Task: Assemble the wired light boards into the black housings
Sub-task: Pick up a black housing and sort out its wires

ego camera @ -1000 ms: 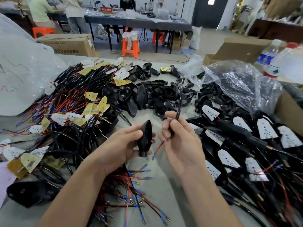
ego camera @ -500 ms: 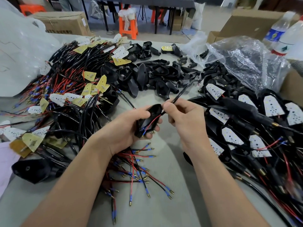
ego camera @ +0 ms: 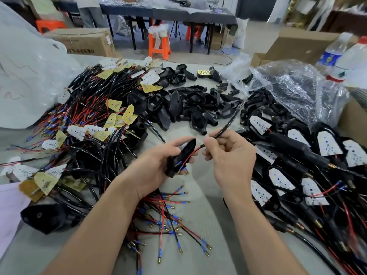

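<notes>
Workshop with a pale floor point(ego camera: 262, 36), long dark tables point(ego camera: 178, 13) across the back, orange plastic stool point(ego camera: 159, 44) before them, printed cardboard carton point(ego camera: 85, 43) at left, open cardboard boxes point(ego camera: 297, 46) at right, dark doorway point(ego camera: 256, 6) behind.

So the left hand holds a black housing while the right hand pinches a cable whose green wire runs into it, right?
Not quite: the wire is red, not green. The head view shows the left hand holding the black housing while the right hand pinches the cable, whose red wire runs into it.
</notes>
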Motion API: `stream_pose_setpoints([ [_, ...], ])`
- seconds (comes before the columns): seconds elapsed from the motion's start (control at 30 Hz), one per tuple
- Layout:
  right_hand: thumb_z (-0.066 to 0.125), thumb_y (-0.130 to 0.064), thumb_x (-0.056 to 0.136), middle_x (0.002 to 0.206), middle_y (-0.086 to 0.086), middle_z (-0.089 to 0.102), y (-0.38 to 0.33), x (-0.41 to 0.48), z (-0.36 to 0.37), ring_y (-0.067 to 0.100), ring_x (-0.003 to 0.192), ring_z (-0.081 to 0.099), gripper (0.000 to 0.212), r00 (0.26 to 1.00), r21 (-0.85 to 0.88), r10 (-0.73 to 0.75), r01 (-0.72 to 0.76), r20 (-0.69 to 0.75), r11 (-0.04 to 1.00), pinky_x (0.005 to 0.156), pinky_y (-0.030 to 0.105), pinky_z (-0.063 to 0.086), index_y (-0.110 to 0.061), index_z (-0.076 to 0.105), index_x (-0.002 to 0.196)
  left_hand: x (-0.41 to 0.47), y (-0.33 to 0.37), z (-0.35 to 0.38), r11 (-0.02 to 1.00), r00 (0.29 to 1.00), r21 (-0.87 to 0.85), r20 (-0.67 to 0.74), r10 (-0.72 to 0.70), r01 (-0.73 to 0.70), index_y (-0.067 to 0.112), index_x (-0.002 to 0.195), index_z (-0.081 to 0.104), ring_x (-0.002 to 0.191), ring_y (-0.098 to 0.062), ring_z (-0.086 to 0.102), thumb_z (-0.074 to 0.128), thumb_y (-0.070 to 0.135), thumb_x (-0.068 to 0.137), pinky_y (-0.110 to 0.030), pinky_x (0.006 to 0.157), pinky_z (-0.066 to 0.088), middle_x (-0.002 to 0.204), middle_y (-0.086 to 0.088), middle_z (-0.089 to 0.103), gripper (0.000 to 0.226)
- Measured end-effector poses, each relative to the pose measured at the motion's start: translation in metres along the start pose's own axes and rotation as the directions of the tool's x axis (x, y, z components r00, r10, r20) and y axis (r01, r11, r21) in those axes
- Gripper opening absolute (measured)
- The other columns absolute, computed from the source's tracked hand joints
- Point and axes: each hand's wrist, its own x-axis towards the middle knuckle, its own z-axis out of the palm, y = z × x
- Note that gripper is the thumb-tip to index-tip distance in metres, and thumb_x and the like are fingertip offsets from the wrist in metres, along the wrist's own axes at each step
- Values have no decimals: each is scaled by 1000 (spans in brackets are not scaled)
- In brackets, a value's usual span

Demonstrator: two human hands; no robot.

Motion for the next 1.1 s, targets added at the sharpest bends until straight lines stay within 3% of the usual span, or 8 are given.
stream_pose_setpoints([
  [0.13, 76, -10, 85, 60, 5, 69, 1, 2, 0, 17, 51, 66, 10, 998, -17, 0, -1, -56, 1000, 53, 22, 52, -13, 71, 77, 0, 2, -3, 995, 999, 98, 24, 31, -33, 24, 129, 70, 97, -10, 70, 59, 16, 80, -22, 72, 54, 122, -8, 74, 51],
  [0.27, 72, 1, 88, 57, 11, 67, 4, 1, 2, 21, 50, 64, 10, 996, 126, 59, -67, 66, 990, 51, 26, 53, -4, 68, 80, -1, -1, -1, 986, 999, 159, 6, 43, -44, 26, 131, 68, 105, -14, 71, 64, 13, 83, -28, 79, 55, 123, -6, 73, 50],
  [0.43, 74, 1, 87, 59, 9, 64, 0, 7, -14, 21, 51, 62, 12, 984, 123, 72, -93, 166, 988, 49, 28, 51, -8, 72, 78, 4, -1, 3, 993, 987, 89, -139, 84, -72, 16, 133, 64, 114, -21, 69, 57, 1, 99, -38, 87, 62, 124, -7, 73, 38],
  [0.63, 73, 4, 85, 55, 8, 62, -1, 7, -17, 25, 52, 62, 18, 969, 78, 3, -23, 245, 997, 52, 32, 53, -11, 73, 76, 4, -4, 11, 944, 960, 264, -144, 241, -198, 33, 120, 72, 106, -15, 72, 75, 3, 80, -27, 84, 58, 116, 4, 77, 50],
  [0.8, 78, -6, 80, 53, 5, 60, 3, 0, -4, 16, 46, 53, 13, 934, -99, 49, -15, 354, 995, 49, 26, 44, -15, 74, 72, 3, -3, 5, 969, 970, -26, -4, 245, -245, 16, 130, 68, 109, -28, 71, 64, 3, 86, -31, 83, 60, 126, -14, 72, 46],
  [0.93, 80, -25, 76, 53, 17, 43, 0, -3, -1, 25, 53, 33, 21, 907, -160, 60, 8, 416, 987, 55, 32, 33, -8, 71, 68, 4, 0, 4, 978, 986, -122, -45, 162, -166, 13, 134, 63, 89, -22, 74, 60, 14, 86, -29, 67, 60, 113, -13, 74, 48],
  [1.03, 79, -22, 81, 48, 5, 46, -6, -7, 1, 20, 49, 46, 23, 885, -124, 86, -33, 457, 992, 54, 48, 49, -11, 70, 63, 4, -2, 8, 981, 993, -150, -16, 120, -121, 11, 136, 63, 84, -22, 72, 58, 16, 90, -31, 63, 60, 109, -17, 74, 47],
  [1.1, 77, -20, 86, 48, 1, 43, -7, -11, 1, 10, 47, 48, 32, 888, -108, 90, -45, 452, 993, 54, 44, 54, -16, 65, 57, 4, -3, 12, 983, 995, -157, 1, 100, -98, 11, 134, 65, 87, -24, 73, 60, 15, 90, -35, 67, 61, 110, -19, 74, 45],
])
